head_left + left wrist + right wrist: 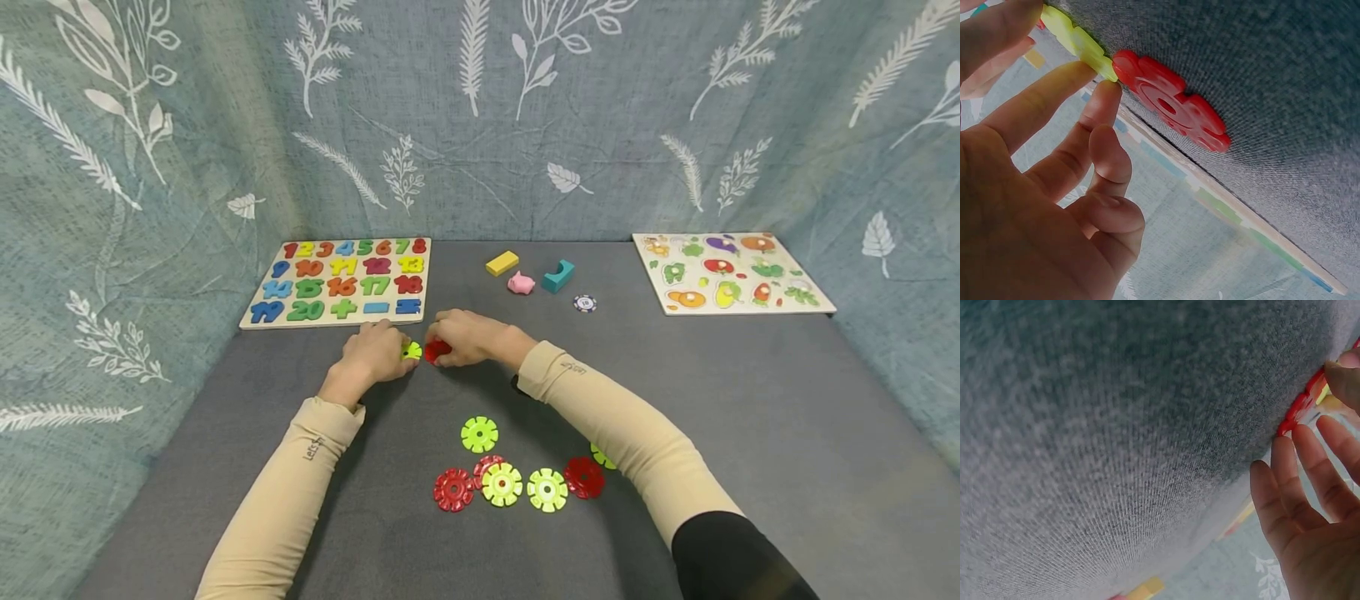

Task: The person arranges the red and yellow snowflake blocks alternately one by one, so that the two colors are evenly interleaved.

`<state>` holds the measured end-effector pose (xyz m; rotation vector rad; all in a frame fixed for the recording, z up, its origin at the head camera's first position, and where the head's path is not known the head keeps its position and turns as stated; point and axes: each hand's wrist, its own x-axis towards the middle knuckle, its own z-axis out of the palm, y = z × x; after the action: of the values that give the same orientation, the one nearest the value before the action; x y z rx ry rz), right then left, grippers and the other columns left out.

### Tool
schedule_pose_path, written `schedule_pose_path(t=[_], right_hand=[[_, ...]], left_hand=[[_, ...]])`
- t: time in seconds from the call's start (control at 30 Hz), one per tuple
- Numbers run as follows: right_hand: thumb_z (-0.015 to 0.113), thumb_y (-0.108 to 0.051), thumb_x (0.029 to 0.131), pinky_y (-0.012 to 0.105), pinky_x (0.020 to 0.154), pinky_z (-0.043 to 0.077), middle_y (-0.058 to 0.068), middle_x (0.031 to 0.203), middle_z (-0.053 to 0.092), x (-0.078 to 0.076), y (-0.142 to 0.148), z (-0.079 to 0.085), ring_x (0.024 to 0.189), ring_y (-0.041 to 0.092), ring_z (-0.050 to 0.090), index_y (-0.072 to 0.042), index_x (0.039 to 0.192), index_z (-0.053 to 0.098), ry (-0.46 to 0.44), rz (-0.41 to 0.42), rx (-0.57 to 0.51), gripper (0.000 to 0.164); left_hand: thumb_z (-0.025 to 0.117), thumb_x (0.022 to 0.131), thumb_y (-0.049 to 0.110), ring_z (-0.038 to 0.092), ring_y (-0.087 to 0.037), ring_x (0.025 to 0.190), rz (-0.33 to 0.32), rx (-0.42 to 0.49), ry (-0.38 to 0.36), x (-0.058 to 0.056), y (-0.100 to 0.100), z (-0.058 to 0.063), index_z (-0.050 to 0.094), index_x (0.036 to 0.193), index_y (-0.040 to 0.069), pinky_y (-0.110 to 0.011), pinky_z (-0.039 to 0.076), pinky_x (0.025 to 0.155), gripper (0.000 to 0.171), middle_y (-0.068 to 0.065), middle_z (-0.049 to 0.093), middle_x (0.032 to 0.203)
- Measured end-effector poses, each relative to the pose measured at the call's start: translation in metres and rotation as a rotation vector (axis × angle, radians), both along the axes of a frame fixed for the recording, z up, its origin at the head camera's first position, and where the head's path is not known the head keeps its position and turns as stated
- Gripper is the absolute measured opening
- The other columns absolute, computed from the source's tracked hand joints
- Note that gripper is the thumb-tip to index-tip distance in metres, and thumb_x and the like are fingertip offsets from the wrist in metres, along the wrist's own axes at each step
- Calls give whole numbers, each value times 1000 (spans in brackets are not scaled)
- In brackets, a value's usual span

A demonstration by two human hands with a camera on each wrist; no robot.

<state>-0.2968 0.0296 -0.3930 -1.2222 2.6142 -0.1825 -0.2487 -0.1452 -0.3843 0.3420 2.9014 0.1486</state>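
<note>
Table (750,400), grey surface | 11 o'clock: number board (339,282) | 12: yellow block (502,263), pink pig (521,283), teal arch block (558,277), poker chip (585,303) | 2: produce board (731,275) | 10, near centre: red disc (1163,100) | 6: three red discs (453,490), four lime discs (479,434), one lime overlapping a red

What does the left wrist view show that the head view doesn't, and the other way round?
Only left wrist: the red flower-shaped disc next to the yellow-green disc.

Only head: the fruit-and-vegetable puzzle board, the pink pig figure, the poker chip and the loose near discs.

Both: the left hand pinching the yellow-green disc, the right hand, and the number puzzle board, only partly in the wrist view.
</note>
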Motion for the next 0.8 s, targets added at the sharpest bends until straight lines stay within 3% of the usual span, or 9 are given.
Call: schedule_pose_path(t=[0.5,0.8], right_hand=[[67,-31,91,28,90,50,4,120,59,3,6,-6,102,16,57,-15,124,64,46,40,-38,37],[65,-30,92,28,88,50,3,120,59,2,8,-4,100,14,57,-16,122,65,66,61,-47,33]], left_hand=[[65,90,34,48,-40,115,0,-13,-27,-2,0,-1,66,121,5,-58,43,92,43,-18,56,123],[69,86,35,46,-35,103,-8,-42,7,-6,1,0,65,119,4,-51,44,83,46,-19,56,118]])
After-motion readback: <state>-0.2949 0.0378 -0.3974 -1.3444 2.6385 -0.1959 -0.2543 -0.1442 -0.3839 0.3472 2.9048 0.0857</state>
